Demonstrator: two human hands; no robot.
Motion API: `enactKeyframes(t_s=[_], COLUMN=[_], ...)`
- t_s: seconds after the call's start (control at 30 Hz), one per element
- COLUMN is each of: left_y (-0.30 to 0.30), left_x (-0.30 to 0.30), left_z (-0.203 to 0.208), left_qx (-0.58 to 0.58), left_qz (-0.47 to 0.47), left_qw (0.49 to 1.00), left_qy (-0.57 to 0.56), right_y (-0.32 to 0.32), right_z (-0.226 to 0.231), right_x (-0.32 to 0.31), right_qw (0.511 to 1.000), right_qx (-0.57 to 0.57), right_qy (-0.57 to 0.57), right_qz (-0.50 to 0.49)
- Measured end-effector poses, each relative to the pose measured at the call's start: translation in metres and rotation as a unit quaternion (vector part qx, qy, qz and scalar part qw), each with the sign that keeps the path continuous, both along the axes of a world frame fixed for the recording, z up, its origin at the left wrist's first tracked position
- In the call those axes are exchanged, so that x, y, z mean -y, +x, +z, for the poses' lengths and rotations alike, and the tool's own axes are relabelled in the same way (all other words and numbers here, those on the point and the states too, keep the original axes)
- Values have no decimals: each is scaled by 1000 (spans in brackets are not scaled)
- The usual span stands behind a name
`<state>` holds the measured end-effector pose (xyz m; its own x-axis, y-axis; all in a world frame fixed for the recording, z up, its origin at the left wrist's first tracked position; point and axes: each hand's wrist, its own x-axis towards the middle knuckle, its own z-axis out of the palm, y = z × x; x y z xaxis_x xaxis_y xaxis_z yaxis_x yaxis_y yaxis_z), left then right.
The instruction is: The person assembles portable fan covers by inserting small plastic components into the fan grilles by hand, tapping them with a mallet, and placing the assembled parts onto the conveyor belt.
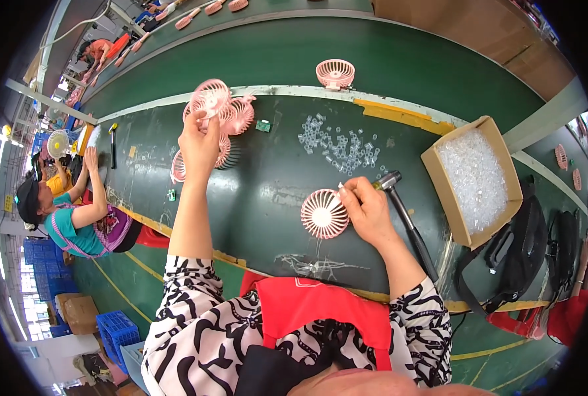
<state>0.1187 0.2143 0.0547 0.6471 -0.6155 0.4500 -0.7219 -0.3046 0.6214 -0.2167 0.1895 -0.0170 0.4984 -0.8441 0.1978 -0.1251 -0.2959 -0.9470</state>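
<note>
Up at the left, my left hand (pixel 200 135) pinches a round pink fan cover (pixel 209 96), raised over several other pink fan covers (pixel 236 117) clustered on the green bench (pixel 267 244). My right hand (pixel 368 210) has its fingers closed at the right edge of another pink fan cover (pixel 325 214), whose slatted bowl shows. A small whitish bit sticks out by those fingertips; I cannot tell whether it belongs to the cover. Just right of this hand lies a hammer (pixel 409 221) with a black handle. Small clear plastic tubes (pixel 340 145) are scattered beyond it.
A cardboard box (pixel 434 162) full of clear tubes stands at the right, with a black bag (pixel 515 254) beside it. One pink fan cover (pixel 335 72) rests at the far ledge. A small green circuit board (pixel 263 125) lies near the cluster. At the left, a co-worker (pixel 82 221) sits at the bench.
</note>
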Motion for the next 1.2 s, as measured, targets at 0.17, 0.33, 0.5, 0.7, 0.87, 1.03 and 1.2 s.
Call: enactKeyframes(t_s=[0.17,0.33,0.5,0.7,0.87,1.03,1.2], left_y=[1,-8,-67,-87,-113,-101,-109], left_x=[-40,-38,-2,24,37,30,8], left_z=[19,13,-37,-67,-75,-81,-54], left_qx=[118,246,-26,43,-5,-13,-230], left_qz=[-41,-84,-243,-178,-203,-164,-202], left_qw=[974,966,969,981,979,985,951], left_qy=[187,5,40,69,33,-44,-49], right_y=[-3,-11,-11,-10,-27,-16,-14], right_z=[-8,-4,-5,4,0,-1,-1], right_x=[1,2,0,-3,-2,1,-2], right_qw=[998,985,978,977,977,970,970], right_qx=[27,38,68,70,40,53,85], right_qy=[43,148,178,181,202,219,221], right_qz=[31,83,79,85,64,94,57])
